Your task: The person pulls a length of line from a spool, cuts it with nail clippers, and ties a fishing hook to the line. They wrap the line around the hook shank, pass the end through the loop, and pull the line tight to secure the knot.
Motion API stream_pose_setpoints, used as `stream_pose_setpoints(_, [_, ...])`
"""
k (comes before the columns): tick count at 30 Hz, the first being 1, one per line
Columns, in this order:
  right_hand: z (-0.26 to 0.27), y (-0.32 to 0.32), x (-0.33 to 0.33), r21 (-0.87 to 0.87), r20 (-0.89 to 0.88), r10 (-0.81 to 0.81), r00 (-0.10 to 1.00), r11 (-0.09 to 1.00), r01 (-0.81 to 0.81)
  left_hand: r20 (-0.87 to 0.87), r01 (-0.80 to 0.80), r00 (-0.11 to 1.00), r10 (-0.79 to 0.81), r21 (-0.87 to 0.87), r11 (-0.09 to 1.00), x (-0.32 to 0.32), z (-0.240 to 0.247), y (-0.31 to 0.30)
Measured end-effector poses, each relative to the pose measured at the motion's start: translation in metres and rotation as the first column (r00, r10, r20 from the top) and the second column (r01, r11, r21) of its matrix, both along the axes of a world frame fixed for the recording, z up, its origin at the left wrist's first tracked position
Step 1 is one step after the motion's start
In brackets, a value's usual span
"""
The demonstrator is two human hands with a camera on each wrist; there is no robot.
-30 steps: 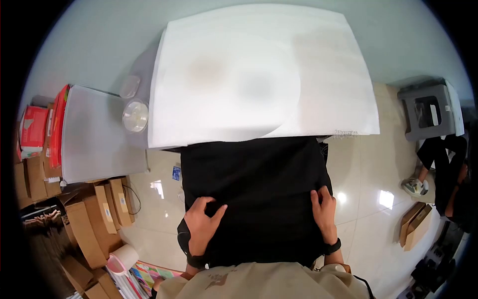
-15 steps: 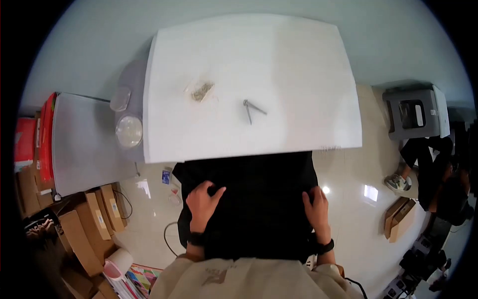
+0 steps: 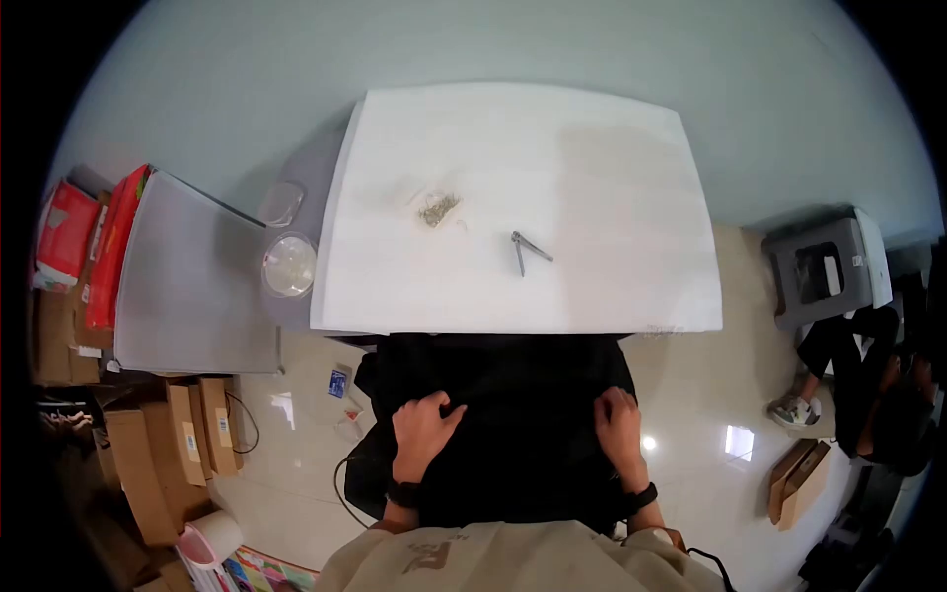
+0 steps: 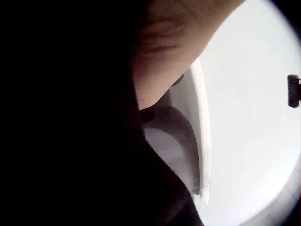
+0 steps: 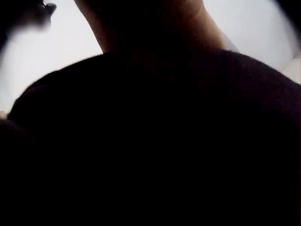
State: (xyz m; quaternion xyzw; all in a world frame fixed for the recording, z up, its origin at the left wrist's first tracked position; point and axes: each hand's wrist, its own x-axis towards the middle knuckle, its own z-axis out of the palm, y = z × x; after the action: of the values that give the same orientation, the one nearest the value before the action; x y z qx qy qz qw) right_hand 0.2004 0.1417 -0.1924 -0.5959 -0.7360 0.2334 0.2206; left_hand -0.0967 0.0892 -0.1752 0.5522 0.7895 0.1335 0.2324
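My left hand (image 3: 425, 434) rests on the black cloth over the lap (image 3: 513, 424), fingers loosely bent and the thumb apart from them. On the lap's other side lies my right hand (image 3: 619, 430), fingers loosely curled, also with nothing in it. Both are below the front edge of the white table (image 3: 631, 197). A V-shaped grey metal tool (image 3: 530, 251), two slim legs joined at one end, lies near the table's middle. Left of it is a small heap of thin brass-coloured pieces (image 3: 438, 209). Black cloth hides most of both wrist views.
Two clear round containers, the nearer one (image 3: 290, 264) and a farther one (image 3: 283, 204), stand left of the table. Cardboard boxes (image 3: 148, 464) and a grey panel (image 3: 197, 286) fill the left side. At right are a grey stool (image 3: 824, 276) and a seated person's legs (image 3: 853, 375).
The head view has shifted, so the table sits lower in it. The tool and heap, washed out at first, now show clearly. Both hands stay on the lap.
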Motion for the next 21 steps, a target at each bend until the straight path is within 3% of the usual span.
stream_pose_setpoints(3, [0.003, 0.001, -0.002, -0.035, -0.003, -0.072, 0.997, 0.997, 0.072, 0.055, -0.003, 0.998, 0.003, 0.004, 1.0, -0.003, 0.001, -0.002])
stream_pose_setpoints(7, [0.015, -0.002, -0.008, 0.055, 0.075, -0.064, 0.995, 0.997, 0.059, 0.194, -0.061, 0.98, 0.047, 0.068, 0.996, -0.005, 0.004, 0.004])
stream_pose_setpoints(13, [0.035, 0.009, 0.004, -0.116, 0.129, 0.111, 0.985, 0.989, -0.097, 0.258, -0.121, 0.962, 0.087, 0.12, 0.985, -0.009, -0.007, 0.008])
stream_pose_setpoints(16, [0.059, 0.023, 0.014, -0.2, -0.143, -0.149, 0.978, 0.973, 0.119, 0.313, -0.133, 0.946, 0.079, 0.154, 0.979, -0.01, -0.005, 0.008])
stream_pose_setpoints(18, [0.066, 0.031, 0.028, 0.08, -0.303, -0.326, 0.896, 0.928, 0.364, 0.476, -0.26, 0.871, 0.121, 0.237, 0.936, -0.017, -0.005, 0.005])
stream_pose_setpoints(20, [0.09, 0.053, 0.034, 0.269, -0.396, -0.425, 0.814, 0.794, 0.545, 0.568, -0.387, 0.808, 0.159, 0.307, 0.869, -0.018, 0.01, 0.0])
stream_pose_setpoints(21, [0.092, 0.067, 0.037, 0.235, -0.442, -0.426, 0.79, 0.795, 0.56, 0.58, -0.444, 0.794, 0.181, 0.351, 0.824, -0.018, 0.031, 0.001])
